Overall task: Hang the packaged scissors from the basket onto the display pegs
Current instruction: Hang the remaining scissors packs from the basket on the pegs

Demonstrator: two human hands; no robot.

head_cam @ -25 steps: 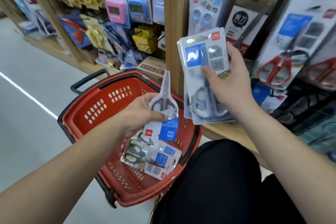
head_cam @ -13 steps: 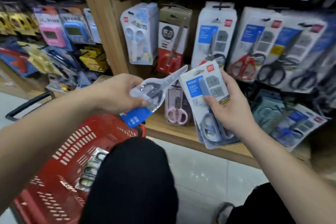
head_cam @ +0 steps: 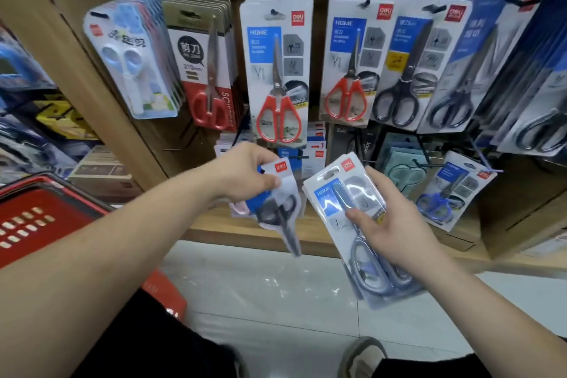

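Left hand (head_cam: 245, 172) grips the small scissors pack (head_cam: 277, 205) by its header end. Thumb is on the front beside the red logo, other fingers hidden behind the card. Long axis is near vertical, slightly tilted: header up, dark handles mid-pack, blade tip down and a bit right. The pack is held in the air in front of the wooden shelf ledge (head_cam: 233, 233), crossing its front edge. It's motion-blurred: print unreadable, blister outline vague.

Right hand (head_cam: 395, 230) grasps the stack of larger packs (head_cam: 340, 196), thumb across the front, fingers wrapped behind. Long axis is diagonal: hang-hole header up-left toward the display, grey-blue handles down-right toward the person. Offset edges at the bottom show more than one pack; exact count can't tell. The palm covers the middle of the scissors. The stack is also in the air, spanning the ledge's front edge and the floor below, just right of the small pack and apart from it.

Display pegs (head_cam: 299, 157): one black peg tip shows on the lower row, just right of the left hand. The upper row carries red-handled packs (head_cam: 277, 77) and black-handled packs (head_cam: 402, 77). The lower row behind the hands is mostly hidden.

Red basket (head_cam: 27, 218) is at far left, cut off by the frame edge, interior mostly out of view.
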